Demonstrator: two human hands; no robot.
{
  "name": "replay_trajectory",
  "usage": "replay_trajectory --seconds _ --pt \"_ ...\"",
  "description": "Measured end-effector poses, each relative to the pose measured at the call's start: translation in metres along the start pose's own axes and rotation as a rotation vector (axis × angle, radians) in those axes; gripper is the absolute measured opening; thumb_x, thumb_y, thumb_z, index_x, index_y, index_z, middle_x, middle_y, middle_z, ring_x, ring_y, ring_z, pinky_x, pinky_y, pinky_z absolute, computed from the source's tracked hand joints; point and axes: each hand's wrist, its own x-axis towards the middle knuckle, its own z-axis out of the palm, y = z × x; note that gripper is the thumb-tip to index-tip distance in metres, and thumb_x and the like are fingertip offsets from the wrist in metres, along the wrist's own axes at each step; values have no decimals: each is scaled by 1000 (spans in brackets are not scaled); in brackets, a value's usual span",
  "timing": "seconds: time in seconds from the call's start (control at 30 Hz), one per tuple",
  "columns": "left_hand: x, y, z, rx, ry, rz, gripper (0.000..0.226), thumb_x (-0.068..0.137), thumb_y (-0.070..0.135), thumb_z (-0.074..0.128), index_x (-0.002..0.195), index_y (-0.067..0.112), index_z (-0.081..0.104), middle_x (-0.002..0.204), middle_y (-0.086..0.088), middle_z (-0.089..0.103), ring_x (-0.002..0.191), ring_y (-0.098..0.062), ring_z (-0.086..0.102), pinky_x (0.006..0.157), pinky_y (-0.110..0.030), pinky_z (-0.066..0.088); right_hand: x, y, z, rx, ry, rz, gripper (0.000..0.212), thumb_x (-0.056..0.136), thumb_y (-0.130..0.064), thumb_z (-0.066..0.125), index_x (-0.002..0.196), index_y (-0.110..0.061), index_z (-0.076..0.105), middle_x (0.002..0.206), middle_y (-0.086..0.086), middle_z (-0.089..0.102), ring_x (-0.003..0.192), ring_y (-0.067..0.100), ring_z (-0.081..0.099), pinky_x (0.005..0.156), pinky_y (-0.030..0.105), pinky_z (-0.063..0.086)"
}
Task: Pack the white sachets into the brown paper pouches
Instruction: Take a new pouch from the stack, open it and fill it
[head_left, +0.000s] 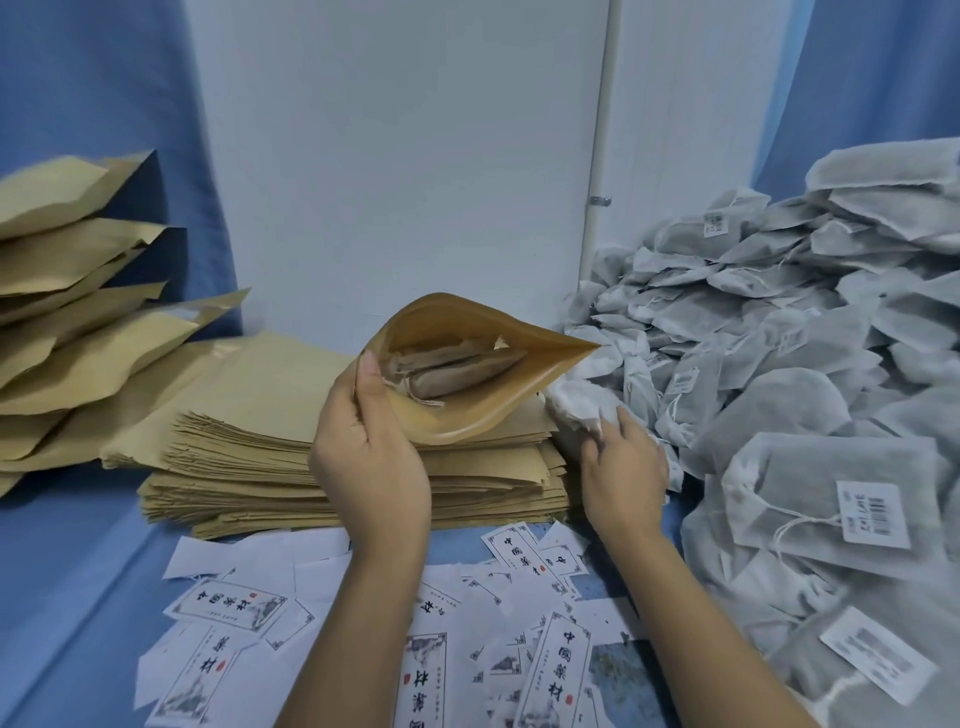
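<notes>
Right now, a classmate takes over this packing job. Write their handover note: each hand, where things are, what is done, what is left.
Left hand holds the open pouch above the flat pouch stack; sachets lie inside.
Right hand grips a white sachet beside the pouch mouth, not yet in.
Puffed pouches at left look filled.
Left: the big sachet heap at right.

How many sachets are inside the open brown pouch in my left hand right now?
2. The far sachet lies toward the back wall of the pouch; the near sachet lies just in front, beside it. More may be hidden underneath.
</notes>
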Motion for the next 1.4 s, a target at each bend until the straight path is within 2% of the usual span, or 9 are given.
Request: replay_trajectory --seconds 0.13,0.33,0.43,0.57,0.7,0.9,1.07,1.23,1.4 --pt "3 3 -2 -23 26 17 40 100 32 43 89 0 64 67 -9 54 59 -4 46 57 -8 34 5 -12 -15 311 282 -33 35 92 -11 50 126 -15 59 119 13 56 112 29 51 97 42 39" --pt "17 5 -9 -78 132 34 46 99 35 41 92 -6 62 56 4 48 55 -1 41 56 -10 32 10 -40 -36 1098 303 55 23 94 -27 49 111 -42 55 110 -11 53 98 -4 49 80 1 34" --pt "23 7 -13 -107 197 62 54 97 39 41 90 -11 58 57 -3 46 55 -4 38 58 -11 32 18 -48 -41 1470 81 237 40 94 -25 52 132 -28 44 124 -4 59 111 10 59 96 32 48" --pt "28 3 -17 -103 223 77 55 96 42 40 91 -10 60 68 -15 56 59 -10 46 62 -18 36 15 -48 -49 1546 -540 495 50 92 -14 59 136 -13 36 122 17 60 85 25 69 66 35 60" --pt "26 -2 -19 -16 195 117 51 97 36 39 100 -10 62 93 -32 61 86 -33 54 74 -33 43 9 -43 -53 1098 -970 148 40 89 -26 63 128 -33 55 124 1 63 109 17 62 87 26 52" --pt "21 -18 -19 71 16 240 34 98 25 44 122 7 60 121 19 51 122 -9 48 102 -8 32 8 -30 -73 1200 -1360 -109 35 82 -17 70 116 -14 69 128 3 63 119 16 58 94 21 47" --pt "15 -27 -20 155 -100 329 42 96 30 41 115 0 63 118 12 50 124 -13 45 104 -7 28 12 -45 -81 1277 -1189 -16 24 82 -26 63 101 -19 77 110 2 72 97 12 68 79 24 55" --pt "11 -30 -18 199 -176 346 36 97 23 45 116 -1 63 117 6 53 125 -17 46 106 -12 29 9 -59 -83 1566 -1052 428 35 76 -12 65 100 13 65 107 28 67 85 34 71 64 40 61" --pt "9 -30 -19 262 -197 338 35 95 22 46 117 -1 63 117 -6 62 123 -16 46 105 -6 25 9 -70 -87 1127 -814 258 26 88 -19 65 107 -3 70 104 14 72 99 28 69 78 32 56"
